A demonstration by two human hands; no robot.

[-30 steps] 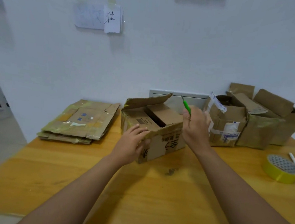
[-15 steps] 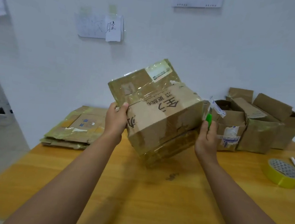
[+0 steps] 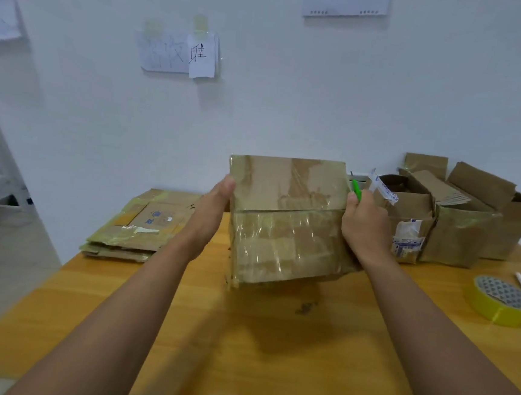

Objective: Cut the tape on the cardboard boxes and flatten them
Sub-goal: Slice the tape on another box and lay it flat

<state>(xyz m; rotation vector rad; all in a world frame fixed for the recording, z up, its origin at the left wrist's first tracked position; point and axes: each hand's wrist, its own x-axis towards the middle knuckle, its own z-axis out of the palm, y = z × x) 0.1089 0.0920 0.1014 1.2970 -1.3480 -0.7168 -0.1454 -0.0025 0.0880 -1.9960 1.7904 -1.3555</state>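
Box: the brown, tape-wrapped cardboard box [image 3: 285, 221] is being held just above the yellow wooden table [image 3: 239, 353], taped underside tilting toward the camera.
Seam: the taped flap joint is running side to side across the box, hand to hand.
Left hand: the left hand [image 3: 210, 215] is pressing the box's left wall, thumb on top; its fingers are hidden.
Right hand: the right hand [image 3: 365, 225] is gripping the box's right wall while pinching the green-handled cutter [image 3: 356, 188], so it looks nearer for starting the cut.
Blade: pointing up, just right of the box's top corner, not yet on the seam.
Flattened pile: the flat cardboard stack [image 3: 143, 225] is lying left of the box.
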